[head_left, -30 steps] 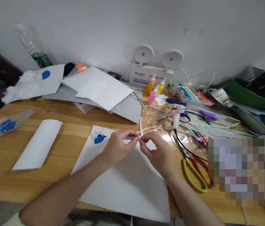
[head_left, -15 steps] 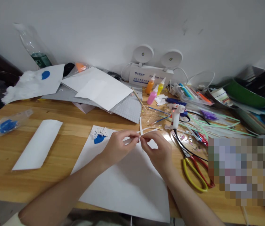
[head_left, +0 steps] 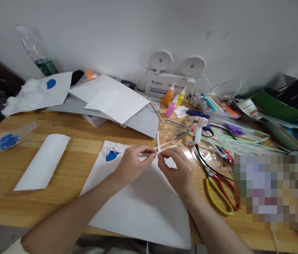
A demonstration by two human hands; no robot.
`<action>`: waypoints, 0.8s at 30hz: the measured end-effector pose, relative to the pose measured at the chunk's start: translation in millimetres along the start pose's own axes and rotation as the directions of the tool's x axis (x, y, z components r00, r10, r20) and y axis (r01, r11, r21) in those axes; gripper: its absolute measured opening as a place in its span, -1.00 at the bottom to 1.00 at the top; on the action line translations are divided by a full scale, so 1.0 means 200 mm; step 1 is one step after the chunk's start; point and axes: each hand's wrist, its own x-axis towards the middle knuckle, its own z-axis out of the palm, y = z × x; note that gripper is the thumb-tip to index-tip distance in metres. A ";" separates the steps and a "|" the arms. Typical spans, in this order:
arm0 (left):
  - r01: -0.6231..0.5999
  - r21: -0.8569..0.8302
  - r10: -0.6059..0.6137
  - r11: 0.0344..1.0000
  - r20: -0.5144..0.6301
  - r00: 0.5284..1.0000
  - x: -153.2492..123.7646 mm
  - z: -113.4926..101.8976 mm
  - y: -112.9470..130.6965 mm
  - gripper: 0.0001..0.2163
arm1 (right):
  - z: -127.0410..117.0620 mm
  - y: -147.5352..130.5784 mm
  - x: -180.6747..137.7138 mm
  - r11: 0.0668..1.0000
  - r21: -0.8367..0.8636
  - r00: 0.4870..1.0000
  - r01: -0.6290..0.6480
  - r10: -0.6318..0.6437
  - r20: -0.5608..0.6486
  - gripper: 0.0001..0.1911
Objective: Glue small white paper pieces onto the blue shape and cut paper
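Observation:
Both my hands meet above a large white paper sheet [head_left: 143, 204] on the wooden table [head_left: 85, 141]. My left hand [head_left: 131, 165] and my right hand [head_left: 176, 167] each pinch thin white paper strips [head_left: 164, 147] that cross between the fingertips. One strip end sticks up, another runs off to the right. A blue paint blob with white fluff [head_left: 111, 153] sits on the sheet's far left corner, close to my left hand.
A white glue gun [head_left: 198, 129] stands right of my hands, with yellow-handled scissors [head_left: 217, 197] nearer. Small paint bottles [head_left: 174, 100], pens and straws [head_left: 233, 137] crowd the back right. Stacked white sheets [head_left: 111, 100], a folded paper [head_left: 43, 160] and a blue bag [head_left: 8, 140] lie left.
My fingers shifted slightly on the strips; the right hand edged a little to the right. Nothing else moved.

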 end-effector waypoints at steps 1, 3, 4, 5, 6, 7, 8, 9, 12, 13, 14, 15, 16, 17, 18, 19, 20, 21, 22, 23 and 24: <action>-0.002 0.011 0.002 1.000 -0.009 1.000 0.00 0.00 0.00 -0.88 | 0.00 0.00 0.00 1.000 0.003 1.000 -0.006 0.006 0.009 -0.90; -0.007 0.035 0.008 0.999 -0.028 1.000 0.00 0.00 -0.01 -0.90 | 0.00 -0.01 0.00 1.000 0.018 0.999 -0.011 0.010 0.031 -0.90; -0.010 0.047 0.012 0.999 -0.035 0.999 0.00 0.00 -0.01 -0.90 | 0.00 -0.01 0.00 1.000 0.026 0.999 -0.011 0.010 0.041 -0.90; -0.012 0.055 0.014 0.998 -0.041 0.999 0.00 0.00 -0.01 -0.90 | 0.00 -0.01 0.00 0.999 0.033 0.999 -0.011 0.009 0.050 -0.90; -0.014 0.058 0.017 0.998 -0.042 0.999 0.00 0.00 -0.01 -0.91 | 0.00 -0.01 0.00 0.999 0.038 0.998 -0.011 0.009 0.056 -0.90; -0.016 0.057 0.018 0.998 -0.038 0.999 0.00 0.00 -0.01 -0.91 | 0.00 -0.01 0.00 0.999 0.042 0.998 -0.011 0.008 0.060 -0.90; -0.017 0.053 0.019 0.998 -0.028 0.999 0.00 0.00 -0.01 -0.90 | 0.00 -0.01 0.00 0.999 0.043 0.998 -0.012 0.009 0.060 -0.90; -0.018 0.046 0.019 0.999 -0.014 1.000 0.00 0.00 0.00 -0.90 | 0.00 -0.01 0.00 0.999 0.045 0.998 -0.014 0.011 0.060 -0.90; -0.016 0.032 0.015 0.999 0.017 1.000 0.00 0.00 0.00 -0.89 | 0.00 -0.01 0.00 0.998 0.051 0.998 -0.024 0.021 0.062 -0.90; -0.014 0.029 0.013 0.999 0.024 1.000 0.00 0.00 0.01 -0.89 | 0.00 -0.01 0.00 0.998 0.054 0.998 -0.027 0.024 0.063 -0.90; -0.012 0.027 0.012 1.000 0.028 1.000 0.00 -0.01 0.01 -0.89 | 0.00 -0.01 0.00 0.998 0.057 0.997 -0.031 0.027 0.066 -0.91; -0.011 0.024 0.010 1.000 0.030 0.999 0.00 -0.01 0.01 -0.88 | 0.00 -0.01 0.00 0.998 0.060 0.997 -0.035 0.031 0.069 -0.91; -0.010 0.022 0.009 1.000 0.032 0.999 0.00 -0.01 0.01 -0.88 | 0.00 -0.01 0.00 0.997 0.062 0.997 -0.039 0.034 0.071 -0.91; -0.009 0.018 0.008 1.000 0.033 0.999 0.00 -0.01 0.01 -0.88 | 0.00 -0.01 0.01 0.997 0.063 0.997 -0.042 0.038 0.073 -0.91; -0.008 0.016 0.008 1.000 0.033 0.999 0.00 -0.01 0.01 -0.88 | 0.00 -0.02 0.01 0.997 0.063 0.996 -0.045 0.040 0.075 -0.91; -0.008 0.014 0.007 1.000 0.033 0.999 0.00 -0.01 0.01 -0.88 | -0.01 -0.02 0.01 0.997 0.062 0.996 -0.049 0.044 0.076 -0.91; -0.008 0.014 0.008 1.000 0.033 0.999 0.00 -0.01 0.01 -0.88 | -0.01 -0.02 0.01 0.997 0.059 0.996 -0.053 0.049 0.076 -0.91; -0.011 0.014 0.010 1.000 0.031 0.999 0.00 -0.01 0.01 -0.88 | -0.01 -0.02 0.01 0.997 0.057 0.996 -0.058 0.054 0.074 -0.91; -0.013 0.015 0.013 1.000 0.029 0.999 0.00 -0.01 0.01 -0.88 | -0.01 -0.02 0.01 0.997 0.054 0.996 -0.063 0.059 0.071 -0.91; -0.016 0.016 0.016 1.000 0.027 1.000 0.00 -0.01 0.01 -0.88 | -0.01 -0.02 0.01 0.996 0.053 0.996 -0.067 0.063 0.069 -0.91; -0.018 0.016 0.018 1.000 0.025 1.000 0.00 -0.01 0.01 -0.88 | -0.01 -0.01 0.01 0.996 0.053 0.996 -0.071 0.068 0.065 -0.92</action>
